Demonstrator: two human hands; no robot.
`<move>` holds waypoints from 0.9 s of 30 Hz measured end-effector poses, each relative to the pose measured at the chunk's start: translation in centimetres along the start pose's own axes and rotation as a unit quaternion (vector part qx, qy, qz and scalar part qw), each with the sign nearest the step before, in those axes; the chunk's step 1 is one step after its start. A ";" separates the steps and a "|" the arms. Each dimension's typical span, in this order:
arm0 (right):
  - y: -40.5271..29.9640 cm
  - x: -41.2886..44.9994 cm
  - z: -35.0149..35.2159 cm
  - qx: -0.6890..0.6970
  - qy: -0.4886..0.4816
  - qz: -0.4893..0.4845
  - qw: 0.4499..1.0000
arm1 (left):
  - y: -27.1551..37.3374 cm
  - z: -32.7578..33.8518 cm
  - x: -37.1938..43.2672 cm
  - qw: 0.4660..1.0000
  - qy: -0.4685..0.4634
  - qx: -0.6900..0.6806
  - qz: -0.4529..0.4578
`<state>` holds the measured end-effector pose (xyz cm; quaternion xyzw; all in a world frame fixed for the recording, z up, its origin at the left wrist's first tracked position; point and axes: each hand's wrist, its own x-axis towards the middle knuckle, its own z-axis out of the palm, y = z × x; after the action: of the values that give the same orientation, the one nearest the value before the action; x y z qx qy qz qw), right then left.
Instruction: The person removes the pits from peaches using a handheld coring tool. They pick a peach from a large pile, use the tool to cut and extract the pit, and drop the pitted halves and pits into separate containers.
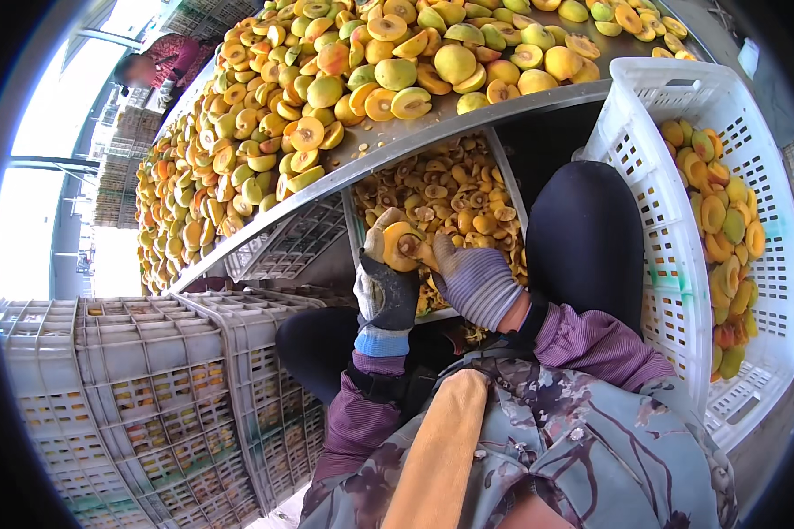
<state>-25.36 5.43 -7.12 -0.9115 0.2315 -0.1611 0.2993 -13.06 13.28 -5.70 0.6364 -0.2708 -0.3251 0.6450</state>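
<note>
In the middle of the view, my gloved left hand [385, 284] holds a halved yellow peach [400, 248] by its rim, the cut side with its brown centre facing up. My right hand [473, 274], in a striped knit glove, is closed at the peach's right edge; whether it grips a small tool or a piece of flesh there cannot be told. Below both hands stands a bin [517, 198] with many brownish peach pieces [463, 175]. Beyond it, a metal table [397, 159] bears a large heap of halved yellow-green peaches [304, 86].
To the right stands a white plastic crate [675, 264] holding peach halves [718, 218]. Stacked grey crates [152, 370] with fruit are at the left. A co-worker [172, 63] in a patterned top is at the table's far left side. The table's metal edge runs close beyond my hands.
</note>
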 end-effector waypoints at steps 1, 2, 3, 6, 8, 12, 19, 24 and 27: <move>0.1 0.0 0.0 -0.016 -0.016 0.004 1.000 | 0.0 0.0 0.0 1.000 -0.001 0.028 0.009; 0.3 -0.1 0.2 -0.016 -0.016 0.007 1.000 | 0.1 0.1 0.0 0.998 -0.001 0.056 0.018; 0.4 0.1 0.5 -0.011 -0.019 0.003 1.000 | 0.2 0.1 -0.1 0.996 0.001 0.086 0.028; 0.3 0.1 0.8 0.010 -0.031 0.007 0.999 | -0.3 0.2 -0.2 0.988 0.013 0.133 0.074; 0.1 0.0 1.0 0.024 -0.040 0.016 0.999 | -0.5 0.4 -0.3 0.998 0.034 0.010 0.042; -0.2 -0.1 0.9 0.110 -0.082 0.054 0.989 | -0.8 0.7 -0.5 0.992 0.027 0.059 0.112; 0.0 -0.1 -0.4 0.311 -0.114 0.071 0.941 | 0.9 -1.4 0.3 0.989 -0.111 -0.091 -0.021; -0.5 -0.5 0.3 0.273 -0.196 0.052 0.940 | 1.4 -2.9 0.7 0.991 -0.103 -0.033 -0.080; 0.3 -0.7 3.4 0.319 -0.106 0.014 0.942 | 2.5 1.2 0.4 0.997 0.058 0.057 -0.006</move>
<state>-24.59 7.19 -10.03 -0.7765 0.1479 -0.1246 0.5997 -13.55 12.16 -3.20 0.6912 -0.2471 -0.2751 0.6209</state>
